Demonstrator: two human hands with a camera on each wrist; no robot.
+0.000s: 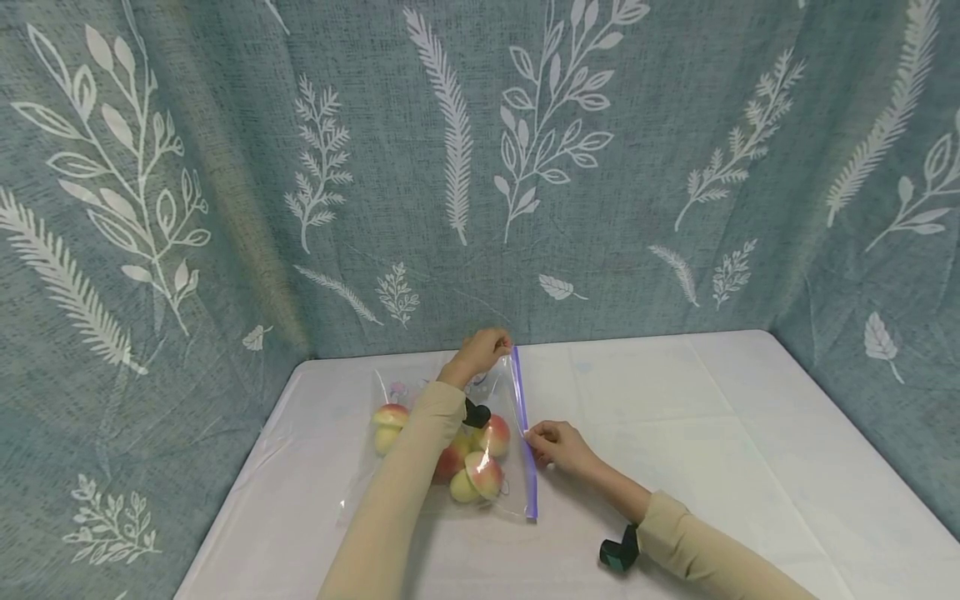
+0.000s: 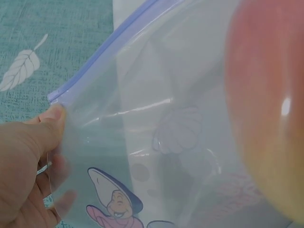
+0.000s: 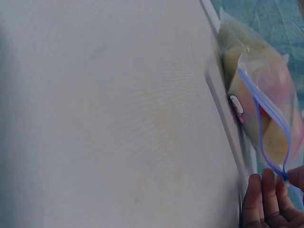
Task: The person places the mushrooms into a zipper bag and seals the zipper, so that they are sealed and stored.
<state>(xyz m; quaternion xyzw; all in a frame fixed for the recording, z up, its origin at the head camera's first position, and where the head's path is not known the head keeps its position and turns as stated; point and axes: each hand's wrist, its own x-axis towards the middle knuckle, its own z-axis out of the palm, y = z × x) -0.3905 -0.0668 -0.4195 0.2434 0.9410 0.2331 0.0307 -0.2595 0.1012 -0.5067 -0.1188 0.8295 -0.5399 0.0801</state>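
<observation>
A clear zip bag lies on the table with several red-and-yellow peaches inside. Its purple zip strip runs down the right side. My left hand pinches the bag's far corner at the strip's end; the left wrist view shows thumb and fingers on either side of the film. Partway along the strip, my right hand pinches the zip between thumb and fingers. In the right wrist view the two purple edges stand apart beyond the pinch and meet at the fingers. My left forearm hides part of the fruit.
A white cloth covers the table. Blue-green leaf-patterned curtains stand behind it and at both sides. Black wrist devices sit at the sleeve cuffs. Cartoon figures are printed on the bag.
</observation>
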